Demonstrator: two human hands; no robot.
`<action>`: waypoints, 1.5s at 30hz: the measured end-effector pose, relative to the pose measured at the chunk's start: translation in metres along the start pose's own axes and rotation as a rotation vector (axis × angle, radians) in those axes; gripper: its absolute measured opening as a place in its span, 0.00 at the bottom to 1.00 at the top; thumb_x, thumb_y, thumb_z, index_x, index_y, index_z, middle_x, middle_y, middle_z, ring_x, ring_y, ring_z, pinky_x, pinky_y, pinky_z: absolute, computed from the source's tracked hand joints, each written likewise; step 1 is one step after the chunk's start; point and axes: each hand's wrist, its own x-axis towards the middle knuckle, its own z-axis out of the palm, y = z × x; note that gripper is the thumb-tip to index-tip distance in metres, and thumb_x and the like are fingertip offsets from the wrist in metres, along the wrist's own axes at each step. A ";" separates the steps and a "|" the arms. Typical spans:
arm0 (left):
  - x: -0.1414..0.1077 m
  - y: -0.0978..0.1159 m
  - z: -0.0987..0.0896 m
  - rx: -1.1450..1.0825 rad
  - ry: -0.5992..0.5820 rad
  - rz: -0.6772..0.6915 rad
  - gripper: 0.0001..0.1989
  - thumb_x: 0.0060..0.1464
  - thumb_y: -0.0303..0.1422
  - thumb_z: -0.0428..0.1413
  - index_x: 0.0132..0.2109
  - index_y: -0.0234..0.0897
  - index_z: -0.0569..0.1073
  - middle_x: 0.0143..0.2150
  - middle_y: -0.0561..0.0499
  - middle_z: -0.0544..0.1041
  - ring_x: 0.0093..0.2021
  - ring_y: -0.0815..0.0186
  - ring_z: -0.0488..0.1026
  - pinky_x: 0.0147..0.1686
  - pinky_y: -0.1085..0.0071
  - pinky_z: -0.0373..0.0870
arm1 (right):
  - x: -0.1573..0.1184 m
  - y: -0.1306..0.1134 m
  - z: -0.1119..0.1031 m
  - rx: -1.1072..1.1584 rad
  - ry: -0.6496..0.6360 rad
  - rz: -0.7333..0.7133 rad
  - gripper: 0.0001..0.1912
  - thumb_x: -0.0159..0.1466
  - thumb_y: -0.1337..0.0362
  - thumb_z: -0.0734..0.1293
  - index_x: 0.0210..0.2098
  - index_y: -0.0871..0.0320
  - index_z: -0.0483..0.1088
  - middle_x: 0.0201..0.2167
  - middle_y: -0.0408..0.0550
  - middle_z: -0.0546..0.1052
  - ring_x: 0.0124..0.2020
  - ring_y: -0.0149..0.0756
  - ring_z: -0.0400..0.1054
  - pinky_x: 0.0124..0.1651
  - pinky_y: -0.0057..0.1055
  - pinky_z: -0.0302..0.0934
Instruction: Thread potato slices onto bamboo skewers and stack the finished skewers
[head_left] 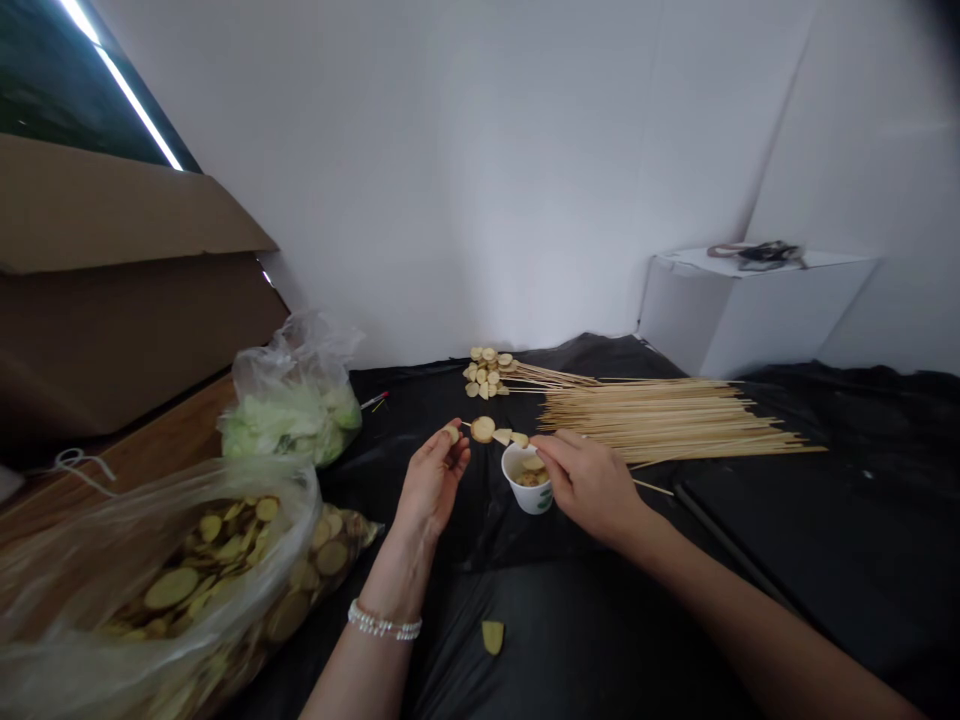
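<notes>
My right hand [592,485] is closed round a wooden skewer, just behind the pale slices threaded on it. Three potato slices [483,430] show along the skewer, which points left over a white paper cup [529,495] with more slices inside. Left of the bare skewer tip, my left hand [435,475] pinches another potato slice [451,435] between thumb and fingers. The rear of the skewer [652,487] sticks out beyond my right hand. A bunch of filled skewers [486,372] lies behind my hands, its slices at the left end.
A pile of bare skewers [667,415] lies at the right. One loose potato slice [493,637] rests on the black sheet [570,600]. At the left are an open plastic bag of slices [292,480], a bag of pale green vegetables [292,400] and a cardboard box [127,330].
</notes>
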 end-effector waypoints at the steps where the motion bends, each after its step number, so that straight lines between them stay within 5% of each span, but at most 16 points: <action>1: 0.000 0.000 0.000 -0.006 -0.007 0.001 0.08 0.55 0.24 0.54 0.41 0.30 0.77 0.32 0.48 0.76 0.29 0.75 0.72 0.31 0.79 0.71 | 0.000 0.000 0.000 -0.002 -0.010 0.001 0.15 0.66 0.65 0.56 0.47 0.52 0.70 0.36 0.44 0.75 0.35 0.33 0.68 0.36 0.27 0.54; 23: -0.001 0.010 0.003 -0.286 -0.051 -0.202 0.09 0.57 0.21 0.51 0.40 0.28 0.75 0.29 0.49 0.73 0.26 0.75 0.71 0.25 0.82 0.72 | -0.001 0.000 0.001 -0.075 -0.035 -0.005 0.16 0.66 0.64 0.56 0.49 0.49 0.71 0.34 0.44 0.74 0.32 0.31 0.67 0.32 0.26 0.52; 39: 0.002 0.009 0.002 -0.256 -0.038 -0.167 0.09 0.55 0.18 0.52 0.38 0.25 0.76 0.28 0.47 0.74 0.25 0.75 0.71 0.24 0.82 0.72 | -0.001 -0.002 -0.004 -0.090 -0.060 -0.009 0.15 0.65 0.66 0.58 0.48 0.49 0.71 0.33 0.43 0.74 0.31 0.30 0.66 0.31 0.27 0.50; 45: 0.001 0.005 0.001 -0.149 -0.019 -0.057 0.07 0.51 0.17 0.55 0.36 0.25 0.77 0.27 0.46 0.76 0.24 0.75 0.71 0.25 0.82 0.73 | -0.001 -0.004 -0.006 -0.157 -0.093 -0.029 0.16 0.65 0.67 0.58 0.48 0.49 0.70 0.33 0.44 0.73 0.31 0.31 0.65 0.29 0.27 0.48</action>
